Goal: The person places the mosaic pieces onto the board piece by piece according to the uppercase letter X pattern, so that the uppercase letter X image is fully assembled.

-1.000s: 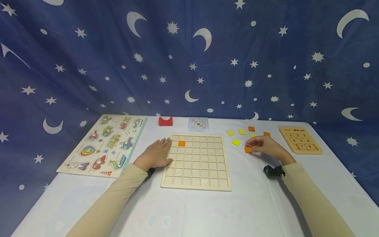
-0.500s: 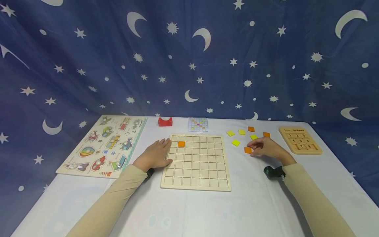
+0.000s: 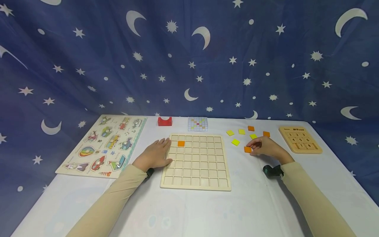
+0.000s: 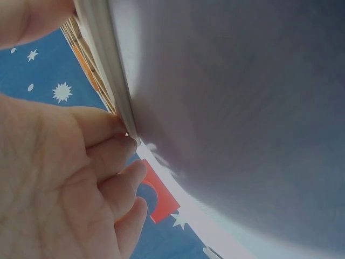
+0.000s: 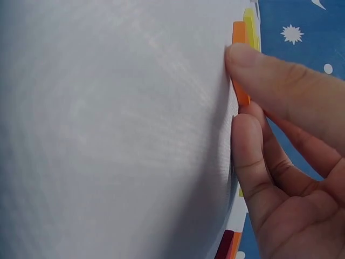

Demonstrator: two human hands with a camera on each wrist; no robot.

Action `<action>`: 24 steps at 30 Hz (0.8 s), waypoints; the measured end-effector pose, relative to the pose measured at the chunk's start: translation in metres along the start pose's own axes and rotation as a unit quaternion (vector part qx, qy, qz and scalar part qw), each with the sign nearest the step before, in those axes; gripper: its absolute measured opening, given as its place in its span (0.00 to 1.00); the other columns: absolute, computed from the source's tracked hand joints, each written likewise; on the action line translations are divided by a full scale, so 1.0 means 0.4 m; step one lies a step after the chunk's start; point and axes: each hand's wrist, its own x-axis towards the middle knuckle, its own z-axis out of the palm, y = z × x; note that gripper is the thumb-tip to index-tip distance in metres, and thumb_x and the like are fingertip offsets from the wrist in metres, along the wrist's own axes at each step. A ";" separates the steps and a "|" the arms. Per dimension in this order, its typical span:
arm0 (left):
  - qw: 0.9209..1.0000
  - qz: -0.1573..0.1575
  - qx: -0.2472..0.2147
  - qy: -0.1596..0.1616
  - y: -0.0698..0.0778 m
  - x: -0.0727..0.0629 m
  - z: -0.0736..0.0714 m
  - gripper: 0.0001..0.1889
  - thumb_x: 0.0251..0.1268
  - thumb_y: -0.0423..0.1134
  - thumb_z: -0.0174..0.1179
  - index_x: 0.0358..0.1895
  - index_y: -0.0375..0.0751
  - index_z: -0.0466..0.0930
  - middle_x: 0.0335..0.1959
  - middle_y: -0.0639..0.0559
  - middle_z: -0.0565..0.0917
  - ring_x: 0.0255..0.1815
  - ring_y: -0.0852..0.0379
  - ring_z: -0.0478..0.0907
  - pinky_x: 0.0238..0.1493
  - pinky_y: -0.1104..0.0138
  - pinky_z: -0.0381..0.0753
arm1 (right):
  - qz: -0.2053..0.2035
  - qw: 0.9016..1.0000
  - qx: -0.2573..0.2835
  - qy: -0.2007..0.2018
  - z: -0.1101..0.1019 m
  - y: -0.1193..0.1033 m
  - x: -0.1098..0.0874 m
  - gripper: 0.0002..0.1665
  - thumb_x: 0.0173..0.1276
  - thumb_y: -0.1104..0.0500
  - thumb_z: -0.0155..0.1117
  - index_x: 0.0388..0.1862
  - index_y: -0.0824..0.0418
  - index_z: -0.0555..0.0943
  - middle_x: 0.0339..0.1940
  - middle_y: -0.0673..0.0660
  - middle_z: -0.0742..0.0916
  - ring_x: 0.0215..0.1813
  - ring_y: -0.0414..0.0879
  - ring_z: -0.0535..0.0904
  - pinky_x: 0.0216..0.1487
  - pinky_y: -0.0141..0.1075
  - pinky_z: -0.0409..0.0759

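Observation:
A pale wooden grid board lies on the table with one orange tile set in an upper-left square. My left hand rests along the board's left edge, its fingers extended; in the left wrist view the fingertips touch the board's side. On the right, my right hand pinches an orange square tile at its near right corner, the tile still flat on the cloth. In the right wrist view a digit overlaps this tile. Several yellow tiles and further orange tiles lie around that hand.
Behind the board stand a red notched block and a small coloured pattern card. A picture puzzle board lies at left, a wooden number puzzle at right. A starry blue curtain hangs behind the table.
My right fingers, which covered the orange tile one second ago, drew back slightly to its right and now meet its edge. The left hand stays in place.

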 end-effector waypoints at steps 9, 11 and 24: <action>1.000 0.002 0.003 0.002 -0.003 0.000 0.002 0.41 0.64 0.54 0.52 0.72 0.30 0.52 0.74 0.38 0.57 0.75 0.41 0.54 0.75 0.53 0.55 | 0.010 1.000 -0.005 -0.001 0.001 -0.001 0.001 0.19 0.52 0.63 0.72 0.45 0.67 0.83 0.39 0.59 0.87 0.35 0.43 0.74 0.36 0.28 0.75; 1.000 0.002 0.002 0.003 -0.003 0.000 0.003 0.41 0.64 0.53 0.52 0.72 0.30 0.52 0.74 0.38 0.57 0.75 0.41 0.54 0.75 0.53 0.55 | 0.010 1.000 -0.006 -0.001 0.000 -0.002 0.000 0.19 0.52 0.63 0.72 0.45 0.67 0.83 0.39 0.59 0.86 0.35 0.43 0.74 0.37 0.28 0.75; 1.000 0.003 0.003 0.001 -0.001 -0.002 -0.002 0.40 0.65 0.53 0.51 0.72 0.29 0.52 0.74 0.37 0.56 0.75 0.41 0.53 0.75 0.53 0.54 | -0.003 1.000 -0.011 0.012 -0.003 -0.009 0.000 0.20 0.55 0.62 0.71 0.47 0.67 0.82 0.38 0.59 0.86 0.37 0.45 0.75 0.40 0.29 0.77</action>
